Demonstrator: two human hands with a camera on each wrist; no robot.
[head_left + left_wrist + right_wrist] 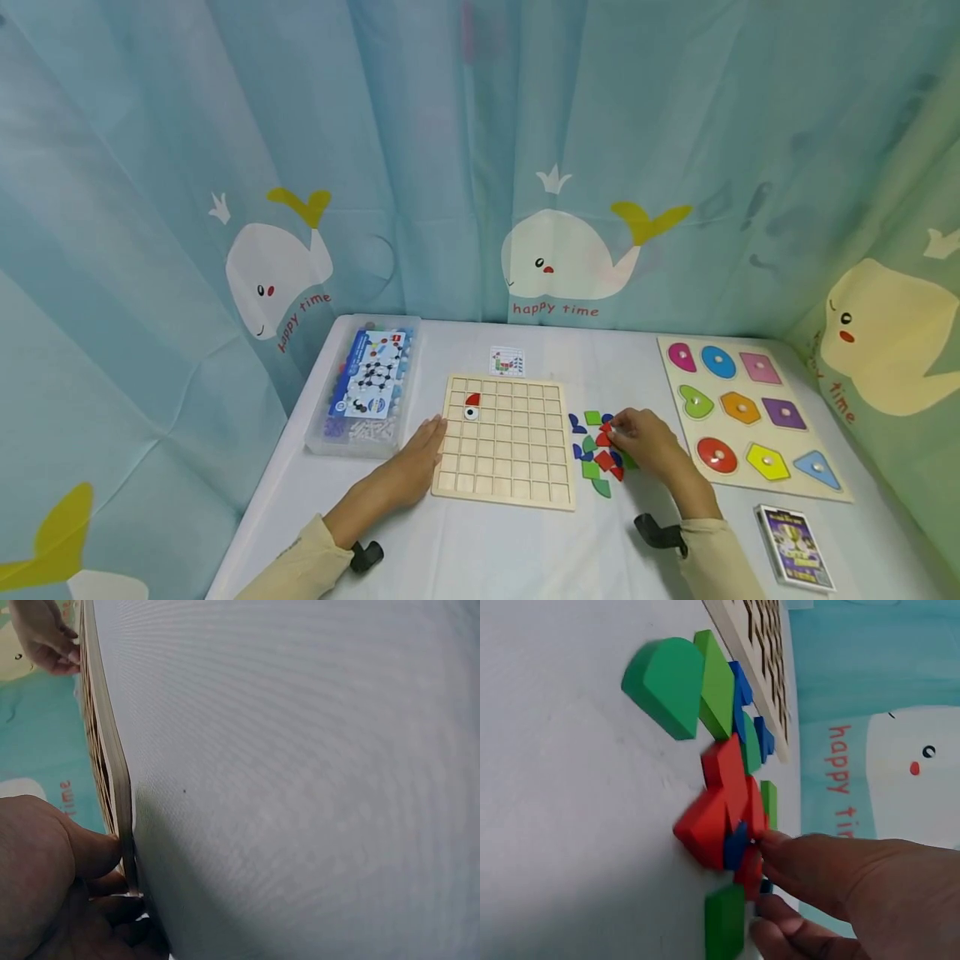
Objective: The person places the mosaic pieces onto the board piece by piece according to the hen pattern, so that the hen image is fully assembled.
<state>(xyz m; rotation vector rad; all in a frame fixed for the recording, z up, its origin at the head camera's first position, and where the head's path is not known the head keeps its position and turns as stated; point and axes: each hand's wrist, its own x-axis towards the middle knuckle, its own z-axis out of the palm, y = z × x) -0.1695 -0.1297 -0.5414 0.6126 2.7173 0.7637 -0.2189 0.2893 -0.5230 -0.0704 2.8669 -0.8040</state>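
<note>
1. Grid board (502,501): a square wooden frame with open compartments lies flat on the white table (495,554), in front of the person.
2. Seated parts: a red quarter-round piece (473,400) occupies the second column from the left, second row from the far edge. A white disc (471,413) with a black dot occupies the compartment directly below it, on the person's side.
3. Left hand (416,462): rests against the left edge of the grid board, fingers extended and thumb touching the frame.
4. Loose pieces (590,471): red, green and blue shapes lie in a cluster just right of the grid board, some overlapping.
5. Right hand (651,442): positioned at the right side of this cluster, thumb and fingers bent around a red piece (748,876). Cannot tell whether the fingertips pinch it or only touch it.
6. Pattern card (507,362): lies beyond the far edge of the grid board.
7. Left of the grid board: a clear plastic case (367,375) with a blue label.
8. Right of the loose pieces: a puzzle board (795,486) with nine coloured shapes; nearer the person, a purple card box (795,547).
9. Background: a blue curtain (450,167) printed with whales.
</note>
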